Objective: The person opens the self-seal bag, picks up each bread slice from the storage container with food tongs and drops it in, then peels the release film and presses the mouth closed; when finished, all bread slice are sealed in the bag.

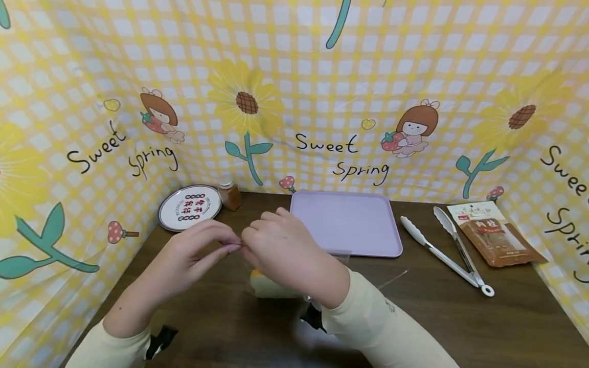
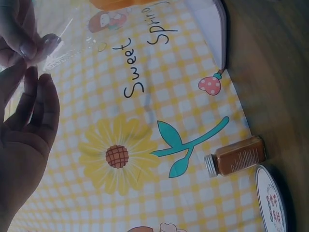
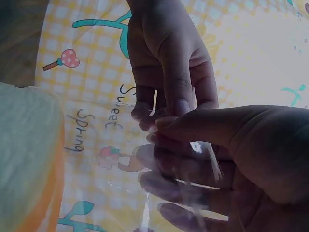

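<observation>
In the head view my left hand [image 1: 193,253] and right hand [image 1: 285,240] meet fingertip to fingertip above the table. Between thumb and fingers, each pinches clear plastic film [image 3: 198,150], which looks like the top of a bag. Under my right hand hangs or lies a pale, rounded block with an orange side [image 1: 273,287], partly hidden by that hand and forearm. Close up in the right wrist view, the pale block [image 3: 29,154] fills the left edge. The left wrist view shows the film [image 2: 72,38] stretching away from the fingertips.
A lilac tray [image 1: 349,222] lies at the back middle. White-tipped tongs [image 1: 444,255] and a brown spice packet [image 1: 499,237] lie to the right. At the back left are a printed plate [image 1: 188,207] and a small jar of brown powder [image 1: 230,196]. Checked cloth [image 1: 322,102] walls the table.
</observation>
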`<state>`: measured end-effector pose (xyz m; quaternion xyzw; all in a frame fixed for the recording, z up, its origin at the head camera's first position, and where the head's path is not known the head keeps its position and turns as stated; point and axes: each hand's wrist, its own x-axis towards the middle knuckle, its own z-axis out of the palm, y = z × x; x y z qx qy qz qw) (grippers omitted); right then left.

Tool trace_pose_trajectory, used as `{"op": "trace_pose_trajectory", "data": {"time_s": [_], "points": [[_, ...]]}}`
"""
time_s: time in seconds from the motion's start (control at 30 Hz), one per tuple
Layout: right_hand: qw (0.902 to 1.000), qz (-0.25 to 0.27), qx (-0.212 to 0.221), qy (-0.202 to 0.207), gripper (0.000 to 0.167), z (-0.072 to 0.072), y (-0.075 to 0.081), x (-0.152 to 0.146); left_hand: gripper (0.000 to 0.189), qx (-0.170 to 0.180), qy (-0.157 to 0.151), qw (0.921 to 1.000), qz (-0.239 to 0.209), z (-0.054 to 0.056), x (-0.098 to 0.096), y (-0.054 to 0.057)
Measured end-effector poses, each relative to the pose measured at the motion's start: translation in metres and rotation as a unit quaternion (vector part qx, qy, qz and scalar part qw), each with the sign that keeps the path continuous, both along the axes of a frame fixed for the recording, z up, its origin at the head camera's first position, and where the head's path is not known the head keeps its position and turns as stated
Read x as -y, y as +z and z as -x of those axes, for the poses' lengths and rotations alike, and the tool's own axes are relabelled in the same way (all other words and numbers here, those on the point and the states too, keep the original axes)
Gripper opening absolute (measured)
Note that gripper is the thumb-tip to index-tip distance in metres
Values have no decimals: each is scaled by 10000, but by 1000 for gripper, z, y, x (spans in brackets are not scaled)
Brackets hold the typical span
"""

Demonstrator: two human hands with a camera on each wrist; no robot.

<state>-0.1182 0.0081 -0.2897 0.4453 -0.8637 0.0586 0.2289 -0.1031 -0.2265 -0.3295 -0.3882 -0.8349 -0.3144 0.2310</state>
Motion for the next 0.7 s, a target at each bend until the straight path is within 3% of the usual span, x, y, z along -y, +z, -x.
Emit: {"op": "trace_pose_trajectory", "data": {"time_s": [0.1, 0.3, 0.53, 0.7], "points": [[9992, 95, 380, 118, 18, 0, 1, -4, 9, -480, -223, 9986, -7, 3, -1, -1], [9956, 294, 854, 264, 15, 3, -2, -22, 26, -1300, -476, 9904, -1, 8, -6, 2], [9932, 426, 1036, 318, 14, 3, -8, -51, 26, -1486, -550, 9874, 22, 9, -7, 6], [9957, 465, 754, 279, 14, 1, -12, -69, 26, -1460, -505, 9880, 86, 9, -6, 7]]}}
